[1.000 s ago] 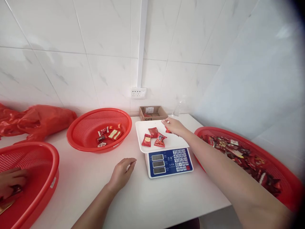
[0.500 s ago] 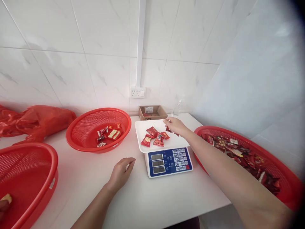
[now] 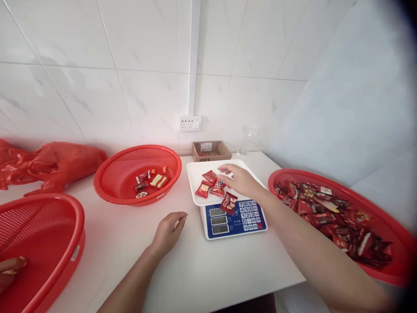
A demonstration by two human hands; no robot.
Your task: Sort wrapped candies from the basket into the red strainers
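Note:
My right hand [image 3: 239, 178] hovers over the white weighing pan [image 3: 193, 174] of a digital scale [image 3: 211, 233], thumb and fingers apart and nothing between them. Several small red snack packets [image 3: 203, 189] lie on the pan just left of and below its fingertips. One dark red packet [image 3: 229, 203] hangs over the pan's front rim and partly covers the blue panel; it appears free of the hand. On the white table [image 3: 192, 274], left of the scale, is my left hand [image 3: 169, 232]. Its fingers are loosely curled together, with nothing visible in them.
A deep red basket [image 3: 368, 202] full of packets stands at right. Another red basket [image 3: 110, 174] holds several packets. At lower left, another person's hand [image 3: 9, 271] is inside a red basket [image 3: 70, 217]. Behind are red bags [image 3: 65, 163], a cardboard box [image 3: 211, 157] and a wall socket [image 3: 190, 123].
My right hand has opened and let go of a dark red packet, which now overhangs the pan's front rim. My left hand stays put. The other person's hand has moved further into view.

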